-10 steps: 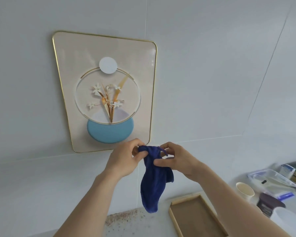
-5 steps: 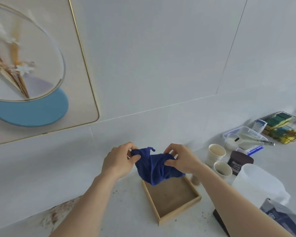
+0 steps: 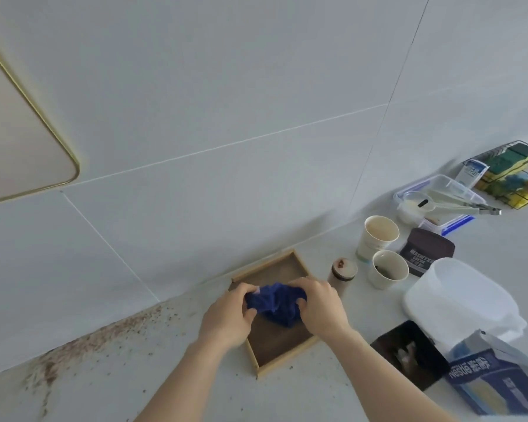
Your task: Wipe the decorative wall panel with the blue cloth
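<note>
Seen low in the middle of the frame: the blue cloth [image 3: 274, 303], bunched into a loose wad and gripped from both sides. Left hand [image 3: 227, 315] curled round its left edge, thumb and fingers pinching the fabric; right hand [image 3: 319, 306] clamped over its right edge, fingers folded down into the folds. Held just above the wooden tray [image 3: 282, 348] — whether touching the tray floor or hanging clear of it, impossible to tell. Gathered up that way, probably, to make a compact pad for wiping or to set it down in the tray; only a judgement.

Up in the far upper left, only the lower corner of the decorative wall panel [image 3: 19, 147] with its gold rim, well apart from the cloth. No contact between cloth and panel at this moment, so no wiping under way.

Along the lower left, brown crumbs [image 3: 83, 342] scattered where counter [image 3: 141, 385] met wall. To the right of the tray, a small capped jar [image 3: 342, 274], two paper cups [image 3: 378, 237] close together, a dark cocoa pouch [image 3: 424, 254], a white plastic jug [image 3: 461, 300] and a blue carton [image 3: 497, 379] — crowded near the right forearm, and liable to be knocked by a careless swing. Farther back at the right edge, a clear lidded box [image 3: 436, 196] and a wire rack of sponges [image 3: 512, 169].
</note>
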`<action>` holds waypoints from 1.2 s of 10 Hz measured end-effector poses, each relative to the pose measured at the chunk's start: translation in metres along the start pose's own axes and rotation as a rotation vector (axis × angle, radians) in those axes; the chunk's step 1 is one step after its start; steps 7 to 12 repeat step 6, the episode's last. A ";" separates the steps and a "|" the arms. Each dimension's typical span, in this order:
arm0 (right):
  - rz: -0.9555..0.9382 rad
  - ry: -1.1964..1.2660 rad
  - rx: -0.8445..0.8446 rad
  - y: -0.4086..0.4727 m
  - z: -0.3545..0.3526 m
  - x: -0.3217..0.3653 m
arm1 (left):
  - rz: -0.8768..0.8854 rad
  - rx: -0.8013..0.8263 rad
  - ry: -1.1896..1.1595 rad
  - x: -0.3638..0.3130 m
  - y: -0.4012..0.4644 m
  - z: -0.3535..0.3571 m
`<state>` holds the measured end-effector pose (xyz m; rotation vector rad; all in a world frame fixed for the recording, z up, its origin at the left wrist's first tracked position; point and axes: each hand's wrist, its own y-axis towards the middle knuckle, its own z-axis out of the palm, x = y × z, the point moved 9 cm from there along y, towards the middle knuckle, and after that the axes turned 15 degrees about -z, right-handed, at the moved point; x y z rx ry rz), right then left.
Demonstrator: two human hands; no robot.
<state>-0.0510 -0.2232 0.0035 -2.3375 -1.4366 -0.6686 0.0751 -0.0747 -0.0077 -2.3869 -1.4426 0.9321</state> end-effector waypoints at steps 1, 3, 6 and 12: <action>-0.012 -0.078 0.029 -0.005 0.025 -0.013 | -0.004 0.062 0.062 0.007 0.003 0.029; -0.007 -0.226 0.279 -0.022 0.077 -0.034 | -0.021 0.159 0.223 0.019 -0.003 0.066; 0.047 -0.311 0.409 -0.038 0.078 -0.031 | 0.045 0.097 0.418 0.032 -0.018 0.039; 0.047 -0.311 0.409 -0.038 0.078 -0.031 | 0.045 0.097 0.418 0.032 -0.018 0.039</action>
